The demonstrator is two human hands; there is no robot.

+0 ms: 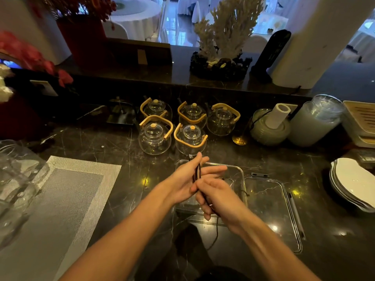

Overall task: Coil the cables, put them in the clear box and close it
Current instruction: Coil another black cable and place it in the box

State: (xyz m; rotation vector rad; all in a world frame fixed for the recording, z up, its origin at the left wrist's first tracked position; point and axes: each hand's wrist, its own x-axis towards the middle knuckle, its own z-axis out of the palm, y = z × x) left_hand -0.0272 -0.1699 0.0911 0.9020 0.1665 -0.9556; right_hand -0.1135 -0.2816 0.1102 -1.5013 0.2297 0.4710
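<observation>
A thin dark cable point(197, 173) runs in loops across my left hand point(187, 180), whose fingers are stretched out flat, pointing away from me. My right hand point(218, 196) is closed on the cable just below the left palm. A loose end of the cable point(216, 235) hangs down from the right hand toward the counter's front. Both hands hover over the clear box point(239, 173), which stands open on the dark marble counter. Its clear lid point(292, 216) lies flat to the right of the box. Inside the box little can be made out.
Several glass teapots point(155, 136) with wooden handles stand just behind the box. A grey woven placemat point(60, 199) lies left. Stacked white plates point(353, 183) sit at the right edge. Jars point(316, 120) and a glass pitcher point(14, 179) flank the counter.
</observation>
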